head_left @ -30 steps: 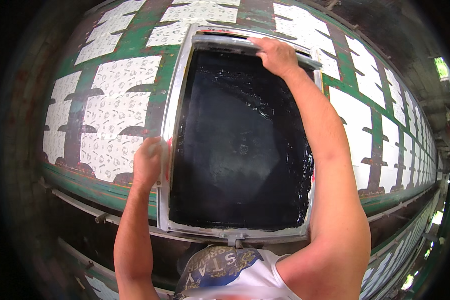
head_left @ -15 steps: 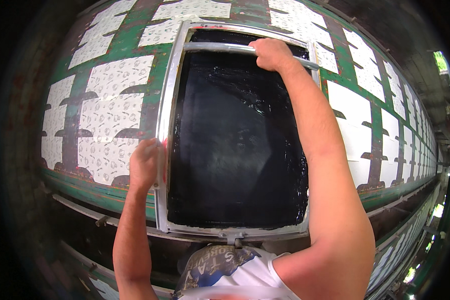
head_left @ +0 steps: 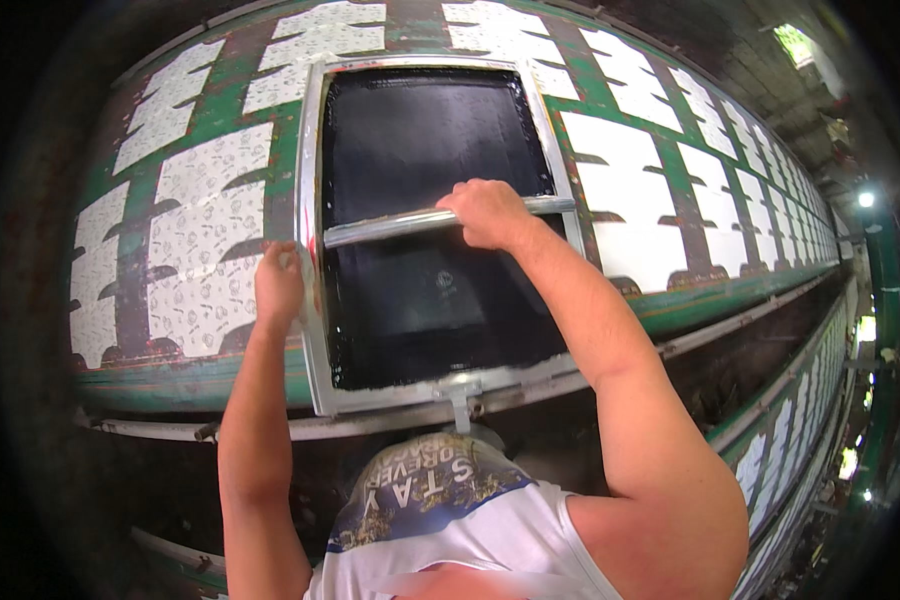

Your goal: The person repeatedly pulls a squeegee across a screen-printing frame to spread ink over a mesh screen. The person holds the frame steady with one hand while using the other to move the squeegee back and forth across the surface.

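A long metal squeegee [head_left: 390, 228] lies across a screen-printing frame [head_left: 312, 330], slightly tilted, its right end over the right rail. My right hand [head_left: 492, 213] is closed around the squeegee right of its middle. Dark mesh with a glossy, wet-looking black surface [head_left: 440, 330] fills the frame; black ink edges it. My left hand [head_left: 280, 283] is curled at the frame's left rail, its fingers closed against the outer side. Part of that grip is hidden. At the near rail, a metal bracket [head_left: 460, 390] sits in front of my body.
The frame rests on a long green printing table [head_left: 200, 385]. White cut pieces with small printed figures [head_left: 205, 240] lie to the left and at the far side; plain white pieces [head_left: 620, 200] lie to the right. A metal rail [head_left: 710, 335] runs along the near edge.
My right hand has drawn the squeegee from the frame's far end toward me, to about its middle. My left hand stays by the left rail. The view has shifted.
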